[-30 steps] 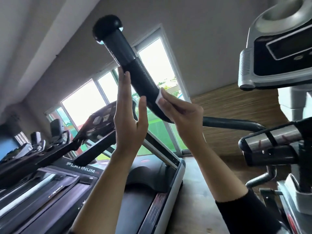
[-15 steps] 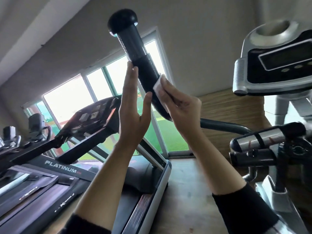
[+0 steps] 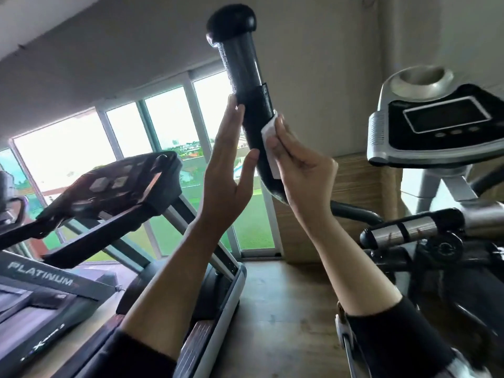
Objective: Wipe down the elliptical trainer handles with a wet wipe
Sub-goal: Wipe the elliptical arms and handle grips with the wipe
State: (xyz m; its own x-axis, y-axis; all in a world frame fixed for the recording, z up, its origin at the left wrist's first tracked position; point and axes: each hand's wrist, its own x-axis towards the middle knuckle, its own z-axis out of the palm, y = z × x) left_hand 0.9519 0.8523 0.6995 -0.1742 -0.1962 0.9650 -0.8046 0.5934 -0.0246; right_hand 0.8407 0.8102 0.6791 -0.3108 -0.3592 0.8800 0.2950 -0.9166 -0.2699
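The elliptical's black left handle (image 3: 245,77) rises in the middle of the view and ends in a round knob at the top. My left hand (image 3: 227,170) is raised against the handle's left side with straight fingers and the thumb spread toward the tube. My right hand (image 3: 298,162) presses a folded white wet wipe (image 3: 270,137) flat against the handle's right side, fingers extended along it. The lower bend of the handle is hidden behind my right hand.
The elliptical console (image 3: 441,121) sits at the upper right, with a silver-and-black fixed grip (image 3: 409,227) below it. A treadmill (image 3: 109,192) marked PLATINUM stands at the left before large windows (image 3: 163,126). Wooden floor (image 3: 286,309) lies between the machines.
The view has swung, so the handle now stands more upright and central. Both hands have slid up the handle, the right one carrying the wipe along the tube.
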